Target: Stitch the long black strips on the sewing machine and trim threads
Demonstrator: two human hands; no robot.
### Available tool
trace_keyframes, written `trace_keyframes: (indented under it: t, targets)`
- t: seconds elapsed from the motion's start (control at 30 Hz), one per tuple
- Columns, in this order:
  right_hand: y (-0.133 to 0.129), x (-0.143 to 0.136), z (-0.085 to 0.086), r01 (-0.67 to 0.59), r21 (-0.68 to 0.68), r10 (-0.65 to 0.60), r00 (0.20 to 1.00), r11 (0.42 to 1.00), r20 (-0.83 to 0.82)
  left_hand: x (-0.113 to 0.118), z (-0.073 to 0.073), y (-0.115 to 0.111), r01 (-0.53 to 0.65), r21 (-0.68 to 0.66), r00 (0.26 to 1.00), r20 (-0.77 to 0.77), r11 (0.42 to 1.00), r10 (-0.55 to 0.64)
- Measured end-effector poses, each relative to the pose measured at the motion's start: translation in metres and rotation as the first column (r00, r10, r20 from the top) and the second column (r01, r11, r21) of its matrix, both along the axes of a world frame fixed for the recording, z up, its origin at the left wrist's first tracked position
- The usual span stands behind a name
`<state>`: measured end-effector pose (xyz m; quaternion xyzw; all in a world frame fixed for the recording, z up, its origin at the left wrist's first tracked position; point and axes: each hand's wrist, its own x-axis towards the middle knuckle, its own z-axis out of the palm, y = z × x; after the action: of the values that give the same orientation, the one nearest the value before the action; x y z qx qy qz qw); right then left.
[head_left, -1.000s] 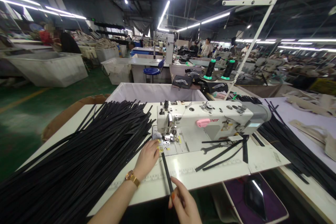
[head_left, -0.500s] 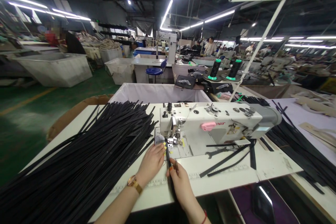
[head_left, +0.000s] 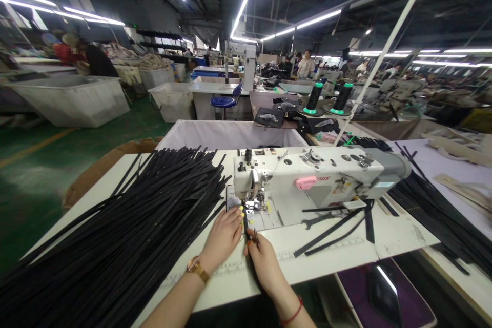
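Narrow black fabric-like strip (head_left: pixel 246 224) runs toward 12 o'clock to white metal sewing machine (head_left: pixel 279 177); likely feeding step. Left hand (head_left: pixel 224 229) near-flat against strip; right hand (head_left: pixel 264 260) pinching it (slim pointed tool (head_left: pixel 256 237) too). Next calls for straight guiding.

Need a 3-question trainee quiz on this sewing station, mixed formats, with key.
1. Multiple choice. What does the right hand hold?
a) a grey metal open-ended wrench
b) a narrow flat black strip
c) a pink plastic piece

2. Left or right: which wrist wears the round gold-coloured watch?

3. Fill in the blank: beyond the white sewing machine, the two tall black thread cones have ____ bases.

Key: 1. b; 2. left; 3. green.
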<state>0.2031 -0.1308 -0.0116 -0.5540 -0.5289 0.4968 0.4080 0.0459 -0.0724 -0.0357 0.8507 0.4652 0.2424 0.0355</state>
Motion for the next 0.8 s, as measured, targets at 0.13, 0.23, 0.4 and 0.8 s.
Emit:
trace_keyframes:
  t: [0.13, 0.23, 0.4, 0.8]
  targets:
    - [0.0001, 0.0002, -0.0009, 0.001, -0.006, -0.001, 1.000, 1.000, -0.001, 0.0003, -0.0008, -0.0001, -0.003, 0.009, 1.000, 0.002, 1.000, 0.003]
    - [-0.0001, 0.0000, -0.0005, 0.003, -0.009, -0.004, 1.000, 1.000, -0.003, 0.0003, -0.0014, 0.0001, -0.002, 0.014, 1.000, -0.003, 1.000, 0.002]
    - [-0.0010, 0.0008, 0.0019, 0.011, 0.003, -0.011, 1.000, 1.000, -0.020, 0.0001, -0.0009, 0.0000, 0.006, 0.026, 1.000, 0.003, 1.000, -0.006]
    - [-0.0009, 0.0020, 0.0026, 0.053, 0.000, -0.053, 0.998, 0.999, -0.036, 0.0010, -0.0019, 0.0013, 0.016, 0.033, 1.000, 0.018, 0.999, -0.017]
